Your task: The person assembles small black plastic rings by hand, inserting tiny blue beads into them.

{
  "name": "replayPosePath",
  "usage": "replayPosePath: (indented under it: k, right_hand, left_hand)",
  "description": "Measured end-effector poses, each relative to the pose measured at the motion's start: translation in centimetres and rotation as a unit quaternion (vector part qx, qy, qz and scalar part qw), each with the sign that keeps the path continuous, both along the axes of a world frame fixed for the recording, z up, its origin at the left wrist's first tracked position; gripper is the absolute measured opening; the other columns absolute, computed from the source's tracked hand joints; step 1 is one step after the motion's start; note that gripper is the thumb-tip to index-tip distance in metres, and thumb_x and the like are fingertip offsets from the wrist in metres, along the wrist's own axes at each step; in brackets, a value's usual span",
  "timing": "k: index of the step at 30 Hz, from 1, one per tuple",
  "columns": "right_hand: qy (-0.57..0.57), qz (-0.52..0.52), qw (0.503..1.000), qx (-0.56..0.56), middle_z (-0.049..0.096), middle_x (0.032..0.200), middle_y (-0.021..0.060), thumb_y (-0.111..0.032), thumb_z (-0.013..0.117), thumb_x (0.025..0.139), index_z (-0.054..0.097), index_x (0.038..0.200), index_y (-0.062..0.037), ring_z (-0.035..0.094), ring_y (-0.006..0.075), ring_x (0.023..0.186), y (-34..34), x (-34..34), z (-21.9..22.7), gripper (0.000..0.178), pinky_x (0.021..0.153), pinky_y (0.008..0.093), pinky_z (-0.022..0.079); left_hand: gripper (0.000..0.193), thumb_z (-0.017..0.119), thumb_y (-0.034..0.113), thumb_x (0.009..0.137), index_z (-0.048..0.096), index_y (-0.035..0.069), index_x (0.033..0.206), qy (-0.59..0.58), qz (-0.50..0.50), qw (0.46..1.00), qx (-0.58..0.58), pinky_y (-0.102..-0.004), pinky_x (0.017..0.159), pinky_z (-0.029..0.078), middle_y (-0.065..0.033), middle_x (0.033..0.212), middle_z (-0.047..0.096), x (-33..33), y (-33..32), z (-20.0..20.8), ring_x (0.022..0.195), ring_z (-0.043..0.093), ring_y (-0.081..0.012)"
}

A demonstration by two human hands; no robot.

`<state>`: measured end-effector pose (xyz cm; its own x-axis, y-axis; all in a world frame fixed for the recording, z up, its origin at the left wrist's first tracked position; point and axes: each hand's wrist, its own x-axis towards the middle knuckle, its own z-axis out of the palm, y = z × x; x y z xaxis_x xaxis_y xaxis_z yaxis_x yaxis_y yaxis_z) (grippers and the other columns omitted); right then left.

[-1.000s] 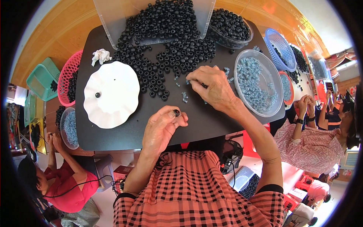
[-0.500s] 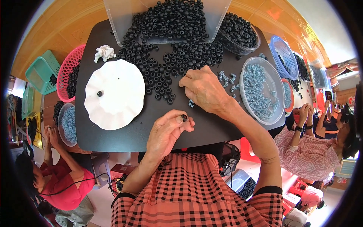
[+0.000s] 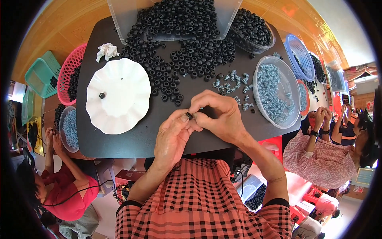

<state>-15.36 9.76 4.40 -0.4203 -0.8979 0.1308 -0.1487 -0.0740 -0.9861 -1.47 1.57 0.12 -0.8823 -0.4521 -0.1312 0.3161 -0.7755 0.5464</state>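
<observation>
Between the thumb and fingers of my left hand [image 3: 171,137] is a small black cap with a hole [image 3: 189,116]. My right hand [image 3: 223,117] meets it from the right, thumb and forefinger closed at the cap; whatever they pinch is too small and covered to name. Beyond my hands spreads a heap of similar black caps [image 3: 187,59]. Small blue-grey coiled pieces [image 3: 232,77] lie loose past my right hand, beside a round clear tub [image 3: 258,101] holding more of them. On the left, a white scalloped plate [image 3: 121,109] carries one black cap [image 3: 102,95].
A clear bin [image 3: 121,24] on its side spills caps at the back, beside a clear bowl of caps [image 3: 250,30]. Crumpled tissue [image 3: 107,51] lies behind the plate. A pink basket [image 3: 65,87] and blue basket [image 3: 299,55] flank the table. Co-workers [image 3: 75,191] sit on both sides.
My right hand has drawn back from the loose pieces toward me and now meets my left hand at the cap. More loose coiled pieces are uncovered. My left hand has barely moved.
</observation>
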Motion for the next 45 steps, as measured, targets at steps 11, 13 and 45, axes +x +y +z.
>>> replayPosePath:
  k: [11,13,45]
  right_hand:
    - [0.029,-0.042,0.995,-0.08,0.065,0.092,0.0085,0.012,0.062,0.073,0.066,0.091,-0.0006,0.059,0.0137,0.082,0.4,0.2,-2.5,0.022,0.071,0.0262,0.049]
    - [0.064,-0.039,0.992,-0.099,0.065,0.092,0.0083,0.011,0.064,0.073,0.067,0.091,-0.0008,0.059,0.014,0.081,0.3,0.2,-2.5,0.022,0.069,0.0262,0.049]
    - [0.432,0.012,0.901,-0.025,0.06,0.083,0.004,-0.004,0.067,0.076,0.064,0.089,-0.0055,0.057,0.0201,0.077,-3.9,-2.1,-1.7,0.014,0.076,0.0342,0.039]
  left_hand:
    - [0.023,0.046,0.009,0.1,0.057,-0.005,0.116,-0.019,0.01,0.998,-0.057,-0.0325,0.091,0.048,-0.0085,0.1,0.063,-0.2,0.3,0.1,0.092,0.061,-0.0153]
    - [0.023,0.047,0.009,0.1,0.058,-0.005,0.116,-0.033,0.022,0.998,-0.048,-0.0319,0.091,0.048,-0.0081,0.101,0.063,-0.3,0.5,0.2,0.093,0.061,-0.0148]
    - [0.019,0.046,0.007,0.097,0.058,-0.005,0.106,-0.026,-0.025,0.996,-0.081,-0.0307,0.087,0.046,-0.0132,0.092,0.062,1.5,-1.0,0.3,0.084,0.059,-0.0146]
